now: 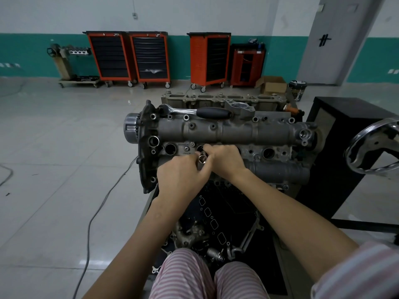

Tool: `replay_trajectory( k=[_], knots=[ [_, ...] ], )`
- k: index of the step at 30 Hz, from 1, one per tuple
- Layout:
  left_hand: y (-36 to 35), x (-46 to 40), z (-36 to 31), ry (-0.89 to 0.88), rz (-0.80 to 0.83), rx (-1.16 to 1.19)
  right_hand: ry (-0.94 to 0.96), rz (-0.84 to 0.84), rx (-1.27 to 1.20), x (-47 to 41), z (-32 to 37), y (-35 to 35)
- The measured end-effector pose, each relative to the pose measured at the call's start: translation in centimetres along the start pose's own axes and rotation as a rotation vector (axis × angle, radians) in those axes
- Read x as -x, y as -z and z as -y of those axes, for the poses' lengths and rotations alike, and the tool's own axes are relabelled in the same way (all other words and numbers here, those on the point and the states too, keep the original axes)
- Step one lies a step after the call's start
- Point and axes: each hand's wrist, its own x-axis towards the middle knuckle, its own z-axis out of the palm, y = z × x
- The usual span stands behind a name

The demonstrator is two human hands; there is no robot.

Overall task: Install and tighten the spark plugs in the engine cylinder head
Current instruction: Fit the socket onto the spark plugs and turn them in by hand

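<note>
Striped trousers (194, 275) at the bottom, then both arms reaching out over the engine head (226, 130). Left hand (181, 175) and right hand (224, 158) meet at the second plug hole from the left, fingers of both curled round a small shiny metal socket (202, 159), though whether a spark plug sits in it is hard to say. Holes either side are open. Ratchet (194, 111) lies on top of the head, untouched. Red tool carts (129, 57) line the far wall.

Beyond the grip, orange tool cabinets (129, 58) line the far wall; a cardboard box (272, 85) sits right, a cable (92, 221) left.
</note>
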Motion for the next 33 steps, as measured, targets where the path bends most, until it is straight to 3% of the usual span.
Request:
replay_trajectory(
  k=[10, 19, 23, 26, 33],
  knots=[
    [0.67, 0.04, -0.57, 0.026, -0.102, -0.029, 0.021, -0.05, 0.0, -0.04, 0.12, 0.18],
    [0.84, -0.16, -0.62, -0.002, -0.054, -0.152, -0.004, -0.007, -0.073, -0.01, 0.24, 0.54],
    [0.93, -0.36, -0.44, -0.049, -0.054, -0.111, 0.004, 0.084, -0.022, -0.04, 0.01, 0.3],
    [0.89, -0.32, -0.62, -0.089, -0.042, -0.067, 0.012, 0.046, -0.004, 0.07, 0.24, 0.37],
    [0.79, -0.21, -0.29, 0.06, 0.08, -0.049, 0.026, -0.04, 0.078, 0.07, 0.09, -0.12]
  ],
)
